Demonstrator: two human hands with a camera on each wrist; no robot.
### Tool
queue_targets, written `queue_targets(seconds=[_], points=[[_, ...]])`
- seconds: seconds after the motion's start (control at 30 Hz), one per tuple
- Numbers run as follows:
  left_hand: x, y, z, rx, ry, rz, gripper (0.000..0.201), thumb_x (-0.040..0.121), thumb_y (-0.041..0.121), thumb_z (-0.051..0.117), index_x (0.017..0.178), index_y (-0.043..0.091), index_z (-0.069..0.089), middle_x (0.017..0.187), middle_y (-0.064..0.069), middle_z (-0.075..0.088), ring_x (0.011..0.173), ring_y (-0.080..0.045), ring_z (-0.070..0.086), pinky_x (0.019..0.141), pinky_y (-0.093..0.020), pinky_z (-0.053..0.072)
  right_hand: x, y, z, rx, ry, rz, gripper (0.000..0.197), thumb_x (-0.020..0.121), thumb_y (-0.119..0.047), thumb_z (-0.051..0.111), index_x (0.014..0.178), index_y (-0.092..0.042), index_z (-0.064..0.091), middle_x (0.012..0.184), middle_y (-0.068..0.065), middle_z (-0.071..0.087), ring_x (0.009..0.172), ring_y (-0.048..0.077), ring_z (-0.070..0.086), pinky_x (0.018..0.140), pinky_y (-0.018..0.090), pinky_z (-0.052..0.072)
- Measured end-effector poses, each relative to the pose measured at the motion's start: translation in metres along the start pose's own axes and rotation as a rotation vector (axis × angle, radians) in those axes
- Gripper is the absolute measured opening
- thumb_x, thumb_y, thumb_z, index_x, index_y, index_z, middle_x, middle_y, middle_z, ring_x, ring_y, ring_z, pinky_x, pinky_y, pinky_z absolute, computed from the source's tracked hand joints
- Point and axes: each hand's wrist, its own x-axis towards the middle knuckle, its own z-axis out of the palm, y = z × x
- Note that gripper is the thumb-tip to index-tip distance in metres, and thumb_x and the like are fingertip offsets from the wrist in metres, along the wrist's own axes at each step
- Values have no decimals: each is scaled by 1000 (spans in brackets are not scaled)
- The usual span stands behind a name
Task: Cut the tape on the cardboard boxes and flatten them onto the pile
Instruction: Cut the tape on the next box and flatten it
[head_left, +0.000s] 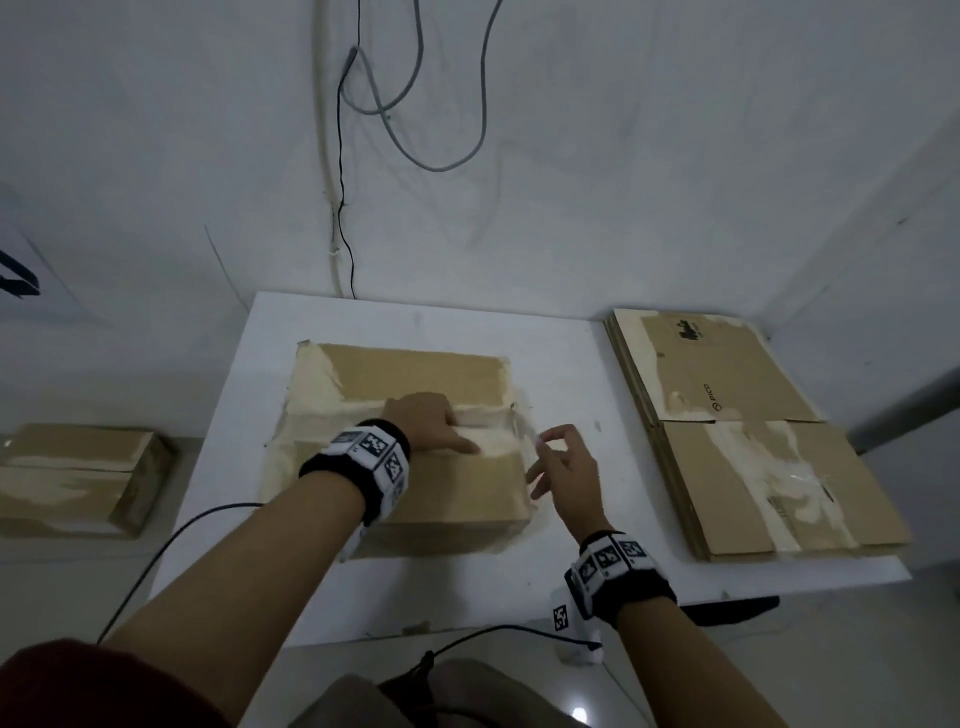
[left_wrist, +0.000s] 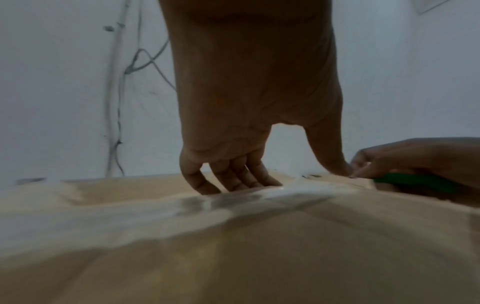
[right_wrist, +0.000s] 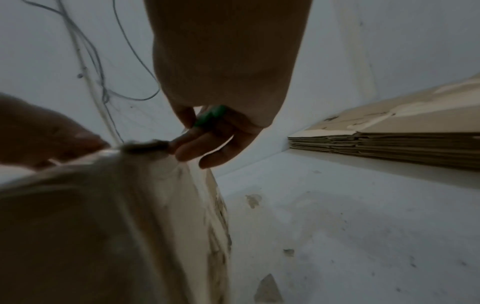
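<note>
A taped cardboard box (head_left: 415, 374) lies on the white table (head_left: 561, 353). My left hand (head_left: 436, 418) rests on its top, fingers (left_wrist: 233, 181) and thumb pressing beside the pale tape seam (head_left: 493, 444). My right hand (head_left: 561, 460) is at the box's right edge, at the end of that seam. It pinches a small green cutter (right_wrist: 210, 116), which also shows as a green handle (left_wrist: 415, 182) in the left wrist view. The blade is hidden. A pile of flattened boxes (head_left: 743, 431) lies on the right side of the table.
Another taped box (head_left: 78, 473) sits off the table at the left. Cables (head_left: 343, 208) hang down the white wall behind. A strip of bare table (right_wrist: 337, 226) separates the box from the pile (right_wrist: 389, 142). A cord runs by the near edge.
</note>
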Motion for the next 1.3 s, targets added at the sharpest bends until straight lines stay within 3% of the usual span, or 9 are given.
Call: queue_targets(seconds=[0.1,0.2,0.3,0.4,0.5,0.7,0.97,1.17,1.3], points=[[-2,19,24,26,-5,61,80,56,66,79,111,13,57,110,-4,57,101,-23,53,87,-35,43,2,3,0,-50,-44,-4,8,100,-19,53,98,-11,56,78,13,66,59,19,62,55,29,51],[-3,17,38,-63,36,108,77,54,54,86,114,18,53,115,-4,50,107,-21,43,82,-31,33,19,2,-4,-171,-36,-67,4,94,-14,63,92,-14,67,92,0,68,80,6,62,66,18,48],[-3,16,44,-112,89,118,77,56,48,88,118,17,53,117,-6,47,111,-24,41,88,-33,33,36,-11,-8,-292,-189,-125,16,86,-8,69,85,-24,72,89,-9,71,84,-4,60,69,12,45],[-5,17,44,-122,122,118,80,54,48,88,118,16,54,117,-7,47,111,-24,41,92,-34,36,51,-26,-7,-448,-293,-147,29,82,-15,72,75,-44,71,87,-19,72,90,-2,63,84,31,53],[-8,18,45,-138,136,117,82,52,49,88,118,14,53,116,-7,48,110,-24,41,91,-34,37,61,-44,-1,-646,-353,-176,22,79,-27,73,71,-48,70,83,-28,69,90,-6,61,94,41,47],[-11,19,45,-190,166,100,86,51,46,90,120,11,52,118,-8,49,110,-24,42,90,-32,38,62,-66,9,-875,-470,-241,23,81,-29,70,67,-46,67,79,-25,66,87,-2,57,101,42,39],[-17,18,47,-219,201,132,80,50,42,91,111,11,51,113,-7,49,107,-23,43,87,-32,38,59,-54,2,-780,-398,-192,15,77,-29,66,74,-43,72,84,-26,68,91,0,60,95,43,46],[-16,19,44,-186,209,174,77,55,42,89,112,10,49,114,-6,48,106,-23,42,86,-31,35,53,-64,5,-998,-414,-278,18,84,-24,66,75,-39,71,86,-21,68,89,3,59,97,40,32],[-15,19,47,-142,212,198,74,59,43,87,114,10,49,117,-7,47,107,-22,41,88,-30,32,55,-62,-7,-998,-356,-198,18,84,-26,67,75,-40,72,83,-23,66,90,2,57,96,36,31]])
